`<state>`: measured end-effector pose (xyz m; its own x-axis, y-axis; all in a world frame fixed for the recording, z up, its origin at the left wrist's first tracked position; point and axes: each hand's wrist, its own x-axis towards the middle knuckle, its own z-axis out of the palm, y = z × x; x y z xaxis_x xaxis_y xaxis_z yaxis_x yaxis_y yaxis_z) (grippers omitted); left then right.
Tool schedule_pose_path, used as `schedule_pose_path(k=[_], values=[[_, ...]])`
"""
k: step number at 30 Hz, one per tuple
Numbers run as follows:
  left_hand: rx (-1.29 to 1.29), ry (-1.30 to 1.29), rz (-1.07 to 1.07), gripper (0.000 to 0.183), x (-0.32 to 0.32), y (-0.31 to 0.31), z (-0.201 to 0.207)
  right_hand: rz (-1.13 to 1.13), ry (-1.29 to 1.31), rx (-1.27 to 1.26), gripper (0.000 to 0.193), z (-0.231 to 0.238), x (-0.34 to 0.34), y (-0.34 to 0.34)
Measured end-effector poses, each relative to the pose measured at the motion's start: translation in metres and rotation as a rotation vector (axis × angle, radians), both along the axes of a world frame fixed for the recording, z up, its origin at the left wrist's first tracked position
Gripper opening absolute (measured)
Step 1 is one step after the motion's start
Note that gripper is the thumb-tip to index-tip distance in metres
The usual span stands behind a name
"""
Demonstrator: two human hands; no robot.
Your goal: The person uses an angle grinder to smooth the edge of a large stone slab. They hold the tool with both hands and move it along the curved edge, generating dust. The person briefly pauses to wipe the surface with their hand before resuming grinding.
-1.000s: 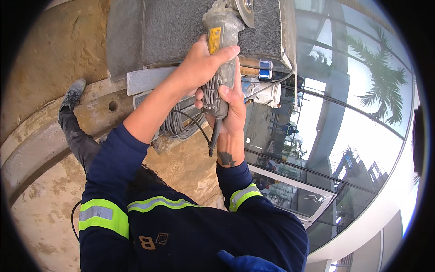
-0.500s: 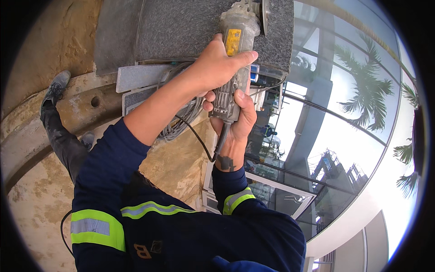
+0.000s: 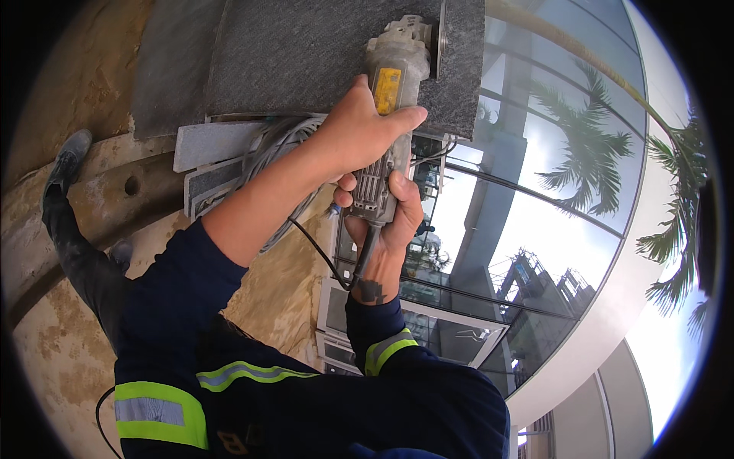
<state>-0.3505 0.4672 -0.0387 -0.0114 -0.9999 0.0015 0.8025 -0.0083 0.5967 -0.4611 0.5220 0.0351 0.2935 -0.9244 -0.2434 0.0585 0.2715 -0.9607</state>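
Note:
An angle grinder [image 3: 399, 57] with a grey, dusty body and a yellow label is held in both hands over a dark grey stone slab [image 3: 290, 57]. My left hand [image 3: 365, 128] wraps its upper body, thumb across the right side. Lower down, my right hand [image 3: 397, 218] cups the rear end from beneath, thumb on the right. The thin disc [image 3: 441, 38] shows nearly edge-on at the slab's right part; whether it touches the stone I cannot tell. A black cord [image 3: 365, 256] leaves the rear of the tool and loops left.
Coiled grey cable [image 3: 264, 157] hangs beside stacked stone pieces [image 3: 210, 145], below the slab. A curved concrete ledge [image 3: 99, 199] with a round hole runs at left, where my shoe [image 3: 70, 153] stands. A reflective glass facade [image 3: 566, 176] fills the right.
The whole view has shifted, so slab and grinder appear lower and more to the left. The disc now shows more edge-on. Both hands keep the same hold.

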Motion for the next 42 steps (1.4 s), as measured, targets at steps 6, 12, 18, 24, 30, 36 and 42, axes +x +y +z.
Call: schedule_pose_path(k=[6,12,18,24,30,36,42], values=[[-0.015,-0.018,-0.105,0.106,0.012,0.001,0.003,-0.017,-0.020,0.014,0.051,0.003,0.002,0.000],[0.041,-0.016,-0.046,0.095,-0.001,0.001,0.003,-0.025,0.040,0.002,0.053,0.002,0.003,0.003],[0.004,0.050,-0.034,0.081,0.005,0.012,0.005,-0.019,0.034,-0.006,0.064,0.003,0.003,0.012],[0.028,0.038,-0.035,0.081,0.008,0.020,0.010,-0.019,0.050,-0.003,0.071,0.006,0.006,0.018],[0.046,0.011,-0.030,0.082,0.005,0.026,0.009,-0.004,0.062,-0.001,0.080,0.005,0.005,0.023],[0.020,0.022,-0.026,0.080,0.005,0.034,0.008,0.004,0.047,0.014,0.087,0.006,0.005,0.030],[0.043,0.038,-0.028,0.074,0.004,0.045,0.011,-0.005,0.051,0.032,0.092,0.008,0.005,0.037]])
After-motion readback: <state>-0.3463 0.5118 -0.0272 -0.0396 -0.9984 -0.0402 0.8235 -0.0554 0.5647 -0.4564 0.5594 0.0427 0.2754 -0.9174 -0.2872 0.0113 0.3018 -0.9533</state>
